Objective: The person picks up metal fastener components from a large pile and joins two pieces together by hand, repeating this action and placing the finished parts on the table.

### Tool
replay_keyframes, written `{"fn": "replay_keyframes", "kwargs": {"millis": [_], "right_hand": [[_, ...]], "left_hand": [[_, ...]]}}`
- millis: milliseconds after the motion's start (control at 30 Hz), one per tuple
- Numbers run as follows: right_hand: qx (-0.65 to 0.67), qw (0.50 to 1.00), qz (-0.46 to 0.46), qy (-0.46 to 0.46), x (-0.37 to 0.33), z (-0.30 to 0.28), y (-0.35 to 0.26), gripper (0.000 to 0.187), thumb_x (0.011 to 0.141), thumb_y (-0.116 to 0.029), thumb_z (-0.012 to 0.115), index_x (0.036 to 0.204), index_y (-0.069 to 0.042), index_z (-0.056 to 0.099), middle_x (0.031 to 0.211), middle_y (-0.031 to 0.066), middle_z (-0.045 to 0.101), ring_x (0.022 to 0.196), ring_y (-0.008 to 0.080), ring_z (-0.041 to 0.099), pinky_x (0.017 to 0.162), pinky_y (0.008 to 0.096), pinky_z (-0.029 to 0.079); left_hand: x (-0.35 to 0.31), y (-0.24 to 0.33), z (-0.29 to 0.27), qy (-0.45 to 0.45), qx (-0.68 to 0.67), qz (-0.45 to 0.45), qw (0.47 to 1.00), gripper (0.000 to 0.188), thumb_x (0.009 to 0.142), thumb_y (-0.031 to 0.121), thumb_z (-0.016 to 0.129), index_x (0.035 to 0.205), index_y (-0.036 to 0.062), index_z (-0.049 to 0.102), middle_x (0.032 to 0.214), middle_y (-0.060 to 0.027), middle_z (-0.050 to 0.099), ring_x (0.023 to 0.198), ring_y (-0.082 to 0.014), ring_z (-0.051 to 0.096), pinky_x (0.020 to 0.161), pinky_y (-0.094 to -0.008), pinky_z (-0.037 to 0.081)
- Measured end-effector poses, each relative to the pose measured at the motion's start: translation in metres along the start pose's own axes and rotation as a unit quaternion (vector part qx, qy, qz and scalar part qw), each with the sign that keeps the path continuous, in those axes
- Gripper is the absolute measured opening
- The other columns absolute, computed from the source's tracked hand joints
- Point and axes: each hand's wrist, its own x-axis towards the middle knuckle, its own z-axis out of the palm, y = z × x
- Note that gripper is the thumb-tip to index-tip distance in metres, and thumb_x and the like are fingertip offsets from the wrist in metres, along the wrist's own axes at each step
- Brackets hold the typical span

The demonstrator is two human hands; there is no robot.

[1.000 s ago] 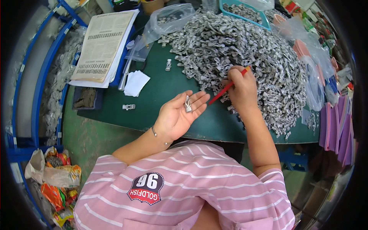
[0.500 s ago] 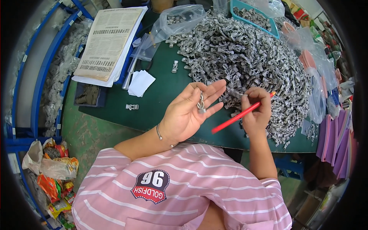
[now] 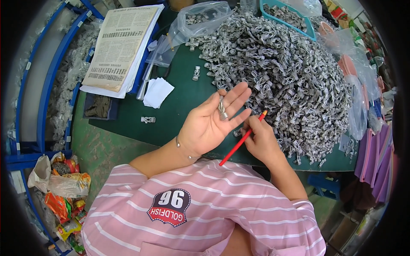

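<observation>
Palm up in front of the pile, my left hand (image 3: 207, 121) holds a small looped grey metal fitting (image 3: 223, 112) at the thumb and index finger, the other fingers stretched out. Close to its fingertips, my right hand (image 3: 261, 141) is closed around a red pencil (image 3: 236, 147) that slants down toward my shirt. Another metal fitting (image 3: 238, 132) shows at the right fingertips, partly hidden by them. Beyond both hands rises a large heap of similar grey fittings (image 3: 282, 72). One single fitting (image 3: 196, 73) lies left of the heap, and another fitting (image 3: 148, 120) lies nearer the table's left edge.
A printed sheet on a stack of papers (image 3: 121, 47) lies at the far left, with white paper slips (image 3: 158, 92) beside it. A plastic bag (image 3: 203, 19) and a turquoise basket (image 3: 311, 32) stand behind. Blue shelving (image 3: 55, 64) borders the green table (image 3: 124, 126).
My right hand has moved left and nearer, away from the heap toward my left hand, bringing the pencil and a fitting at its fingertips. My left hand has barely shifted.
</observation>
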Motion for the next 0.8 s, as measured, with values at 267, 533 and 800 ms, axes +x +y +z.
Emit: {"fn": "replay_keyframes", "kwargs": {"millis": [267,533,800], "right_hand": [[0.245,0.958,0.058,0.138,-0.005,-0.002,0.000,0.016,0.077,0.008,0.056,0.075,-0.001,0.043,0.080,0.0080,0.053,0.066,0.0135,0.056,0.056,0.0230,0.046],[0.524,0.831,0.044,0.185,-0.007,-0.010,-0.017,0.014,0.083,0.005,0.051,0.084,-0.002,0.040,0.091,0.0148,0.052,0.069,0.0164,0.061,0.060,0.0269,0.054],[0.511,0.851,-0.014,0.119,-0.010,0.005,0.004,0.018,0.080,0.010,0.054,0.079,-0.004,0.042,0.096,0.0131,0.052,0.085,0.0174,0.058,0.073,0.0284,0.051]], "left_hand": [[0.002,0.011,-0.001,-0.034,-0.250,-0.088,0.964,0.039,0.093,0.041,0.033,0.082,0.0087,0.053,0.099,-0.0062,0.061,0.093,-0.0200,0.056,0.080,-0.0357,0.043],[-0.005,0.007,-0.020,0.066,0.371,-0.043,0.925,0.021,0.077,0.001,0.062,0.097,0.0025,0.055,0.072,0.0000,0.051,0.050,-0.0029,0.038,0.041,-0.0179,0.029],[-0.007,-0.006,-0.014,-0.059,0.623,0.130,0.769,0.025,0.075,-0.001,0.066,0.099,-0.0014,0.059,0.078,-0.0006,0.058,0.062,-0.0025,0.048,0.053,-0.0151,0.036]]}}
